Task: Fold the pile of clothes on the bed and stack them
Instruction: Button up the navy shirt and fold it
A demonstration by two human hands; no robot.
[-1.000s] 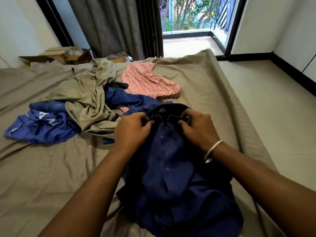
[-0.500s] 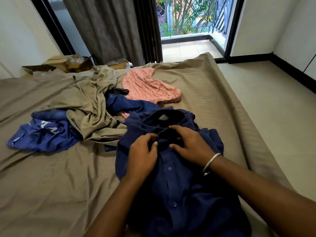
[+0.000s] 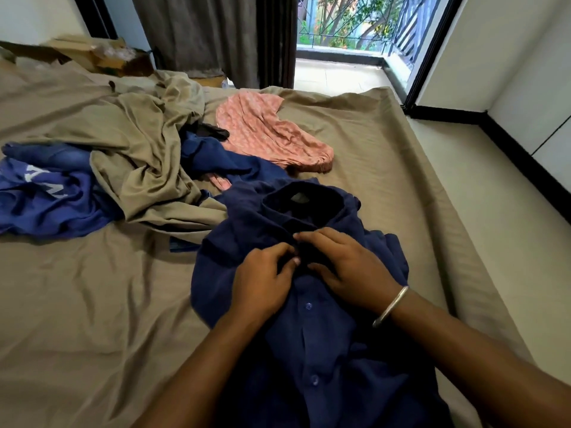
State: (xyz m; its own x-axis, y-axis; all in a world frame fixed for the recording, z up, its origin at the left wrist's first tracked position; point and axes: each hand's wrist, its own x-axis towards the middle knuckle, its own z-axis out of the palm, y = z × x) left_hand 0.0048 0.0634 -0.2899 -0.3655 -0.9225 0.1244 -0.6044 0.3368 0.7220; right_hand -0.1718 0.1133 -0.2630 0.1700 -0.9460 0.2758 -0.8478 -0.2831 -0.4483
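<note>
Hands meet at the upper button placket of a dark navy button-front shirt (image 3: 312,350), which lies face up on the bed with its khaki-brown sheet (image 3: 92,304). Left hand (image 3: 262,279): fingers curled, thumb and fingertips pinching the placket fabric just below the collar. Right hand (image 3: 349,270): fingers bent over the opposite placket edge, fingertips touching the cloth beside the left thumb; whether they pinch or only press cannot be told. A silver metal bangle (image 3: 391,305) sits on the right wrist. Two blue buttons show on the placket below the fingers, toward the wearer. The open collar lies just beyond the fingertips.

Beyond and left of the fingers lies the unfolded pile: a crumpled khaki garment (image 3: 139,168), a bright blue shirt with white lettering (image 3: 46,199) at far left, and a second navy piece (image 3: 222,162). A pink patterned garment (image 3: 272,134) lies straight beyond the fingertips, well apart from them.
</note>
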